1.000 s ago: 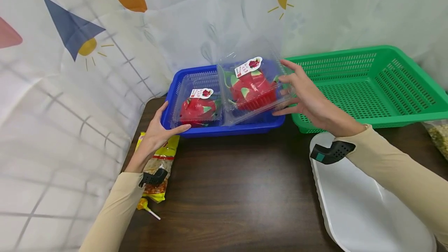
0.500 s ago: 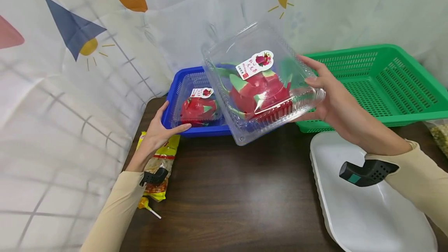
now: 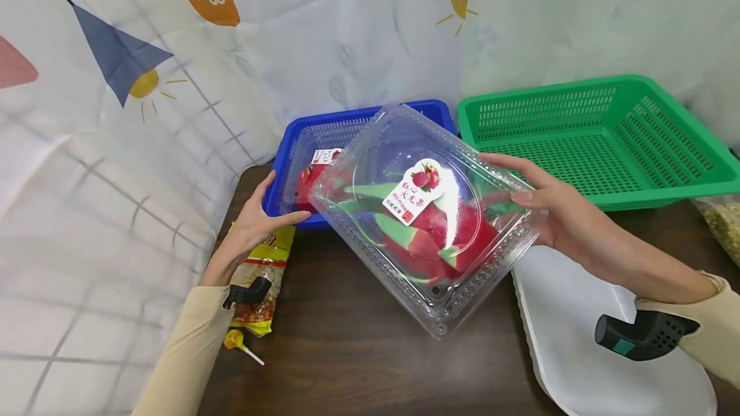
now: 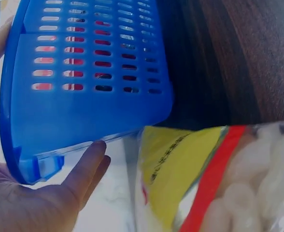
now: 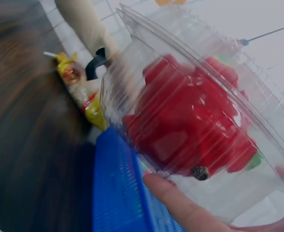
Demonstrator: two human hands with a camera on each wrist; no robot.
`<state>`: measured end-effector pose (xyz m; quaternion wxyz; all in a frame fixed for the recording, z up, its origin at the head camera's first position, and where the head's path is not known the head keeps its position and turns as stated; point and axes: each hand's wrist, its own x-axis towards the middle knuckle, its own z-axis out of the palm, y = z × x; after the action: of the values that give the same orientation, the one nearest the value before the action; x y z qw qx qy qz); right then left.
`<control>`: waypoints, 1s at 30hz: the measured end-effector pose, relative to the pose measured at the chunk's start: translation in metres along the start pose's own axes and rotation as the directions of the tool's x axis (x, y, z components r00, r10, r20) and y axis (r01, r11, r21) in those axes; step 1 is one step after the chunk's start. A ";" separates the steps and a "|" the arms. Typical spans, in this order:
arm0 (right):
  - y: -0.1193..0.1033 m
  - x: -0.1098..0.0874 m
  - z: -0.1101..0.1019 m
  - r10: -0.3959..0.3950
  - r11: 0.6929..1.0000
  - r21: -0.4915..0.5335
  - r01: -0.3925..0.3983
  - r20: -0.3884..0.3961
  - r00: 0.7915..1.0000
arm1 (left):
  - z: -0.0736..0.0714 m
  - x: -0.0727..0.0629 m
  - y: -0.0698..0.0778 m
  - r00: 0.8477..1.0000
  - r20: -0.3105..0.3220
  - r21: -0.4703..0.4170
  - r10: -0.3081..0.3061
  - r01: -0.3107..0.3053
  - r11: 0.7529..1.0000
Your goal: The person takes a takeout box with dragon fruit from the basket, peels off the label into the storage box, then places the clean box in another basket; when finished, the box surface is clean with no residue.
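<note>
My right hand (image 3: 557, 207) holds a clear plastic clamshell box (image 3: 399, 140) by its right side, thumb on the lid and fingers beneath. Inside is a red dragon fruit (image 5: 185, 121) with green-tipped scales, and a white label (image 3: 413, 191) is stuck on the lid. The box is tilted, raised in front of the blue basket (image 4: 50, 111). At that basket's left front corner, my left hand (image 3: 251, 220) holds the rim, thumb over the front edge and fingers along the outer side. A second boxed dragon fruit (image 3: 306, 185) sits in the basket, partly hidden by the raised box.
A green basket (image 3: 688, 188) stands at the back right, with a white tray (image 3: 584, 352) in front of it. A yellow food bag (image 3: 272, 252) and a lollipop (image 3: 234, 339) lie at the left. Another bag (image 3: 722, 226) shows at the right edge.
My right hand has lifted the boxed dragon fruit out of the blue basket and brought it nearer to me, turning its lid toward the camera. The left hand has stayed at the basket's corner.
</note>
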<state>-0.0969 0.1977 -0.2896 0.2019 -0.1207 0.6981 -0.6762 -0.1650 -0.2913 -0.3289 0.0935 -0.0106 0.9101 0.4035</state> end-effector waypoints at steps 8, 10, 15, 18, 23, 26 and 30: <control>0.020 -0.012 -0.012 0.012 0.993 -0.117 -0.008 0.037 0.999 | 0.001 -0.016 0.011 0.992 -0.109 0.163 0.071 -0.053 0.985; 0.024 -0.012 -0.016 -0.001 0.990 -0.140 0.008 0.051 0.999 | 0.003 -0.024 0.017 0.978 -0.180 0.171 0.104 -0.073 0.983; 0.032 -0.009 -0.024 -0.020 0.988 -0.152 0.033 0.087 0.996 | 0.009 -0.050 0.042 0.893 -0.377 0.131 0.244 -0.210 0.969; 0.033 -0.007 -0.029 -0.025 0.989 -0.140 0.038 0.092 0.995 | 0.018 -0.064 0.060 0.861 -0.361 0.035 0.358 -0.371 0.928; 0.036 -0.004 -0.028 -0.033 0.992 -0.113 0.047 0.129 0.991 | 0.035 -0.088 0.080 0.894 -0.096 -0.225 0.438 -0.448 0.865; 0.036 -0.002 -0.025 -0.029 0.993 -0.108 0.047 0.161 0.987 | 0.041 -0.100 0.086 0.889 0.057 -0.276 0.455 -0.424 0.863; 0.036 -0.002 -0.023 -0.020 0.992 -0.116 0.044 0.203 0.979 | 0.049 -0.104 0.085 0.876 0.222 -0.336 0.428 -0.343 0.877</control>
<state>-0.1018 0.2206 -0.3247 0.2528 -0.2117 0.7113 -0.6207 -0.0629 -0.2038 -0.2806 0.1402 0.2186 0.8017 0.5384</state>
